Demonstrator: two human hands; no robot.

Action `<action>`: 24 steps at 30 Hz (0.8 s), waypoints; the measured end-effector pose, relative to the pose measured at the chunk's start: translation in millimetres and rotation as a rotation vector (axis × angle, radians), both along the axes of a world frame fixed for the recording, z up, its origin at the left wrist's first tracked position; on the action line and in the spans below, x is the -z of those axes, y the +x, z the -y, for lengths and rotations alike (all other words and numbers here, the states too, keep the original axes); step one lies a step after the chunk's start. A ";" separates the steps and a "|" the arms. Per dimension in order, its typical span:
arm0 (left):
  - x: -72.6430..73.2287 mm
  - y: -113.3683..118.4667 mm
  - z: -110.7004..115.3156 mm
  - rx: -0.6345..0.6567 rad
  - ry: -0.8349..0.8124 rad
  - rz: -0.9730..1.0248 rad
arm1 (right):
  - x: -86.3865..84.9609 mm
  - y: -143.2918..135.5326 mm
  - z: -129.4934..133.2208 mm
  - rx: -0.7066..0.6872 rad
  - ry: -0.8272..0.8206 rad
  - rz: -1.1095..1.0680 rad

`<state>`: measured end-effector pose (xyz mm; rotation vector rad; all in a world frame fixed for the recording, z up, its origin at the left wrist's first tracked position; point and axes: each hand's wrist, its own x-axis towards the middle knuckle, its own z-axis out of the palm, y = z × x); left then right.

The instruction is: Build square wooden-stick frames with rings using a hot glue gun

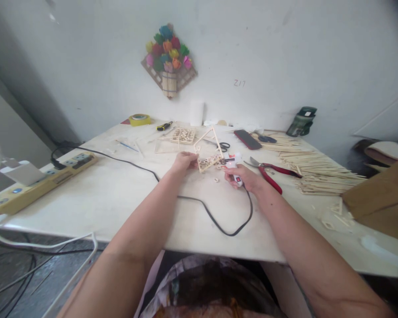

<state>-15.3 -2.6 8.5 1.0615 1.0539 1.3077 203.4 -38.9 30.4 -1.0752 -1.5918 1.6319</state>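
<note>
Near the middle of the table, my left hand [186, 160] grips the left edge of a small wooden stick frame [209, 164], which is tilted, with small pieces filling its lower part. My right hand [242, 176] is closed around a white glue gun [232, 164] with a red switch. The gun's tip is at the right side of the frame, and a black cord runs from its rear. A small pale piece [216, 180] lies on the table just below the frame. Behind it sits a flat stick panel [183, 135] covered with small pieces.
Red-handled pliers [270, 176], black scissors [224, 146] and a phone [247, 139] lie nearby. Many thin sticks [321, 170] and a brown bag [381, 198] are right. A power strip [46, 179] is left; yellow tape [139, 119] and a green bottle [301, 121] stand behind.
</note>
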 end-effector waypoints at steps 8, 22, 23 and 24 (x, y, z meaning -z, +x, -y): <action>1.8 -0.9 -1.5 0.002 0.006 -0.008 | -1.5 -0.2 1.3 0.011 0.009 0.004; 3.4 -1.4 -2.3 -0.012 0.006 -0.002 | -2.9 -0.5 3.4 0.016 0.023 0.023; 3.0 -1.3 -2.1 -0.010 0.003 -0.003 | -2.5 -0.4 3.0 0.016 0.025 0.020; 2.6 -1.2 -1.9 -0.009 0.000 -0.005 | -1.9 -0.3 2.5 0.015 0.026 0.017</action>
